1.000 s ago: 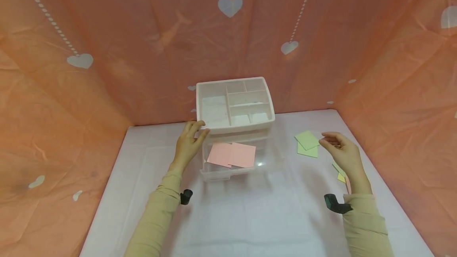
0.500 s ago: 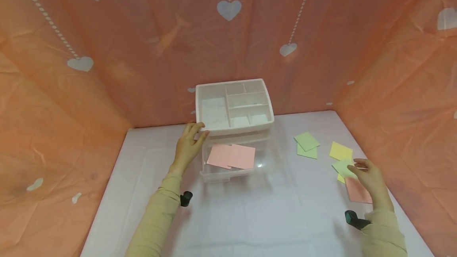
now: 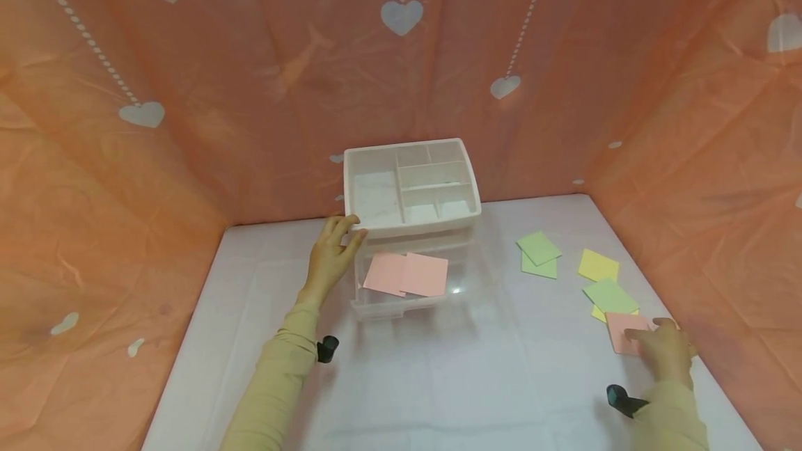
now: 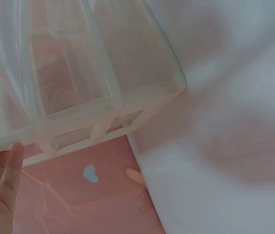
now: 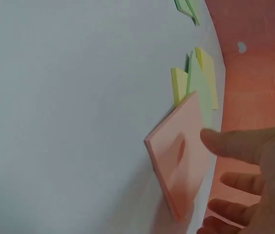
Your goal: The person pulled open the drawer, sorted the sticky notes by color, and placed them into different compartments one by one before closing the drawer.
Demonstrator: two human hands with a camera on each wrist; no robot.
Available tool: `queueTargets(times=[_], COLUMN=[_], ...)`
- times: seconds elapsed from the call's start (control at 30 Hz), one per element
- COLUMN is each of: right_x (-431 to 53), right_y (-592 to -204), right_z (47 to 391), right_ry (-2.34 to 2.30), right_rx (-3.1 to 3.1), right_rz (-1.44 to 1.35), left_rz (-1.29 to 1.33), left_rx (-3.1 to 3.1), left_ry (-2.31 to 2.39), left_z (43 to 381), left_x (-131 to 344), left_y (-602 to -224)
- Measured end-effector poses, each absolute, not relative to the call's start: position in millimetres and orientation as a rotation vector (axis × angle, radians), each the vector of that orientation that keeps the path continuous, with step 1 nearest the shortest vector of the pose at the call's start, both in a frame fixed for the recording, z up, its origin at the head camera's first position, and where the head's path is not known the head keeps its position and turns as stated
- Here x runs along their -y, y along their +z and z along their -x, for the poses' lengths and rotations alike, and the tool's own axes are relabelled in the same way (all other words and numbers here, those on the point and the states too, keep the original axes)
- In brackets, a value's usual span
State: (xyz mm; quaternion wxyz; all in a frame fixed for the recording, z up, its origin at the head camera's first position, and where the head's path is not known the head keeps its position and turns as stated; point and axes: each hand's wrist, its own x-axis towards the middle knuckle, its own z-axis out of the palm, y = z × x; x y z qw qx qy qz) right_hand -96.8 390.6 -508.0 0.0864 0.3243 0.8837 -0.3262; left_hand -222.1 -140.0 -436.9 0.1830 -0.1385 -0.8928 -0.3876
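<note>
Pink pad (image 3: 618,326) just below right grip (image 3: 667,351)

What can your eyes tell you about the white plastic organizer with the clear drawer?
The white plastic organizer stands upright on the white cloth, before the orange heart-patterned curtain. Its open top has rounded corners, one large compartment at left and smaller compartments at right. Below, a clear plastic drawer is pulled out, holding two overlapping pink paper squares. The left hand grips the organizer's front-left corner.

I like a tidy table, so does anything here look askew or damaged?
The green, yellow and pink sticky notes beside the box look askew, at mixed angles, some overlapping. No damage or spill shows.
</note>
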Motion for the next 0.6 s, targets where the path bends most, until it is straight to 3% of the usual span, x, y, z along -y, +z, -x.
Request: queueTargets(times=[0.6], right_x=[-384.3], right_y=[-521.3], right_z=[94.4], right_ry=[-0.863], right_rx=[-2.506], right_rz=[-0.999], left_rz=[0.377], left_rx=[2.513], left_ry=[-1.117], left_z=[222.5], left_x=[138.5], left_y=[-439.2])
